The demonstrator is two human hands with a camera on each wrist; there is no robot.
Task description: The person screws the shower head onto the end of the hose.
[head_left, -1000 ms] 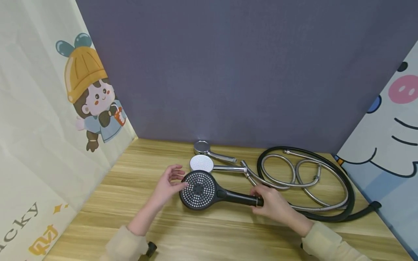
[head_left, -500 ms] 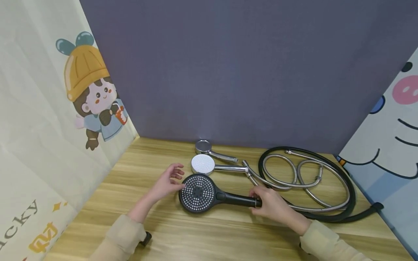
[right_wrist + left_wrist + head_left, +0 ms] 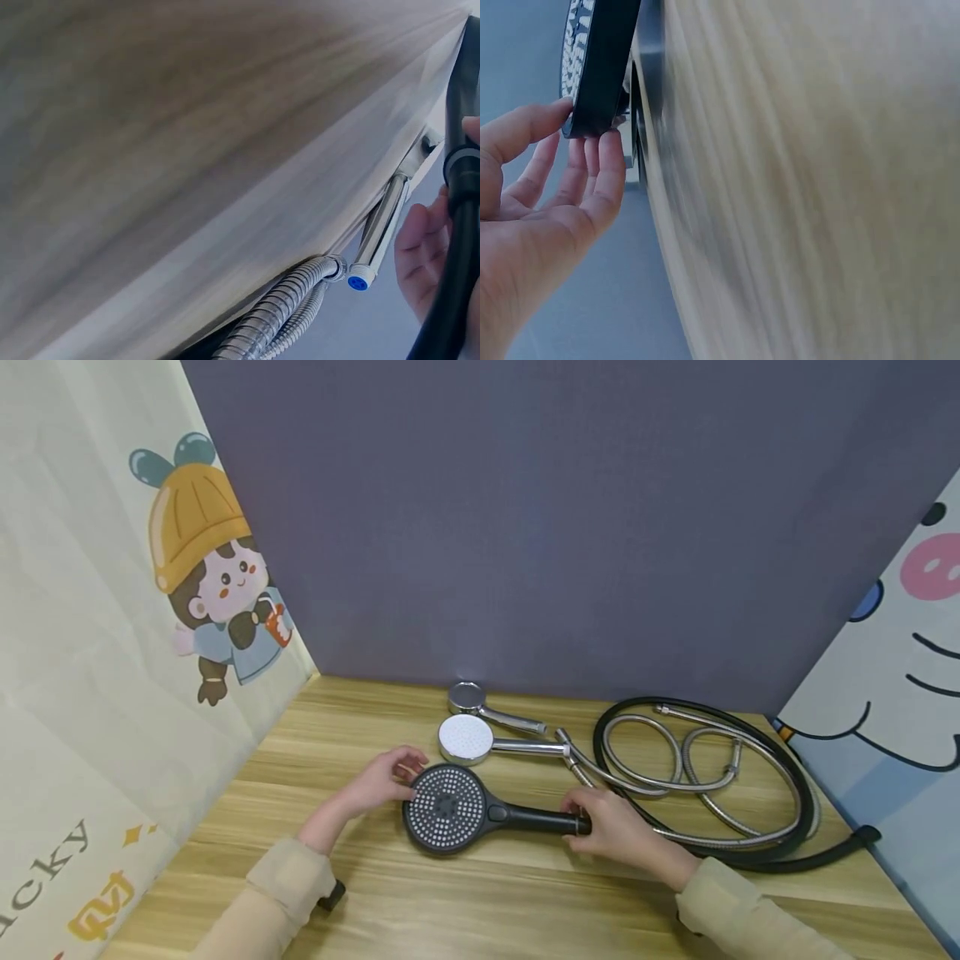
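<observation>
A black shower head (image 3: 444, 810) with a face of pale nozzles is held between both hands over the wooden table. The left hand (image 3: 386, 778) pinches its round rim, thumb at the face edge and fingertips underneath, as the left wrist view shows. At the far end of the handle, the right hand (image 3: 615, 828) grips around the joint where a black hose (image 3: 450, 300) meets it. A light ring (image 3: 463, 154) marks that joint. Part of the hose is hidden behind the right hand and forearm in the head view.
Behind lie a white-faced shower head (image 3: 465, 739) and a smaller chrome shower head (image 3: 467, 696). Coiled metal hoses (image 3: 637, 718) lie at the right inside the black hose's loop. A grey panel (image 3: 525, 527) closes off the back.
Both hands and the black shower head have shifted a little left and nearer the person. The other shower heads and the metal hoses stay in place.
</observation>
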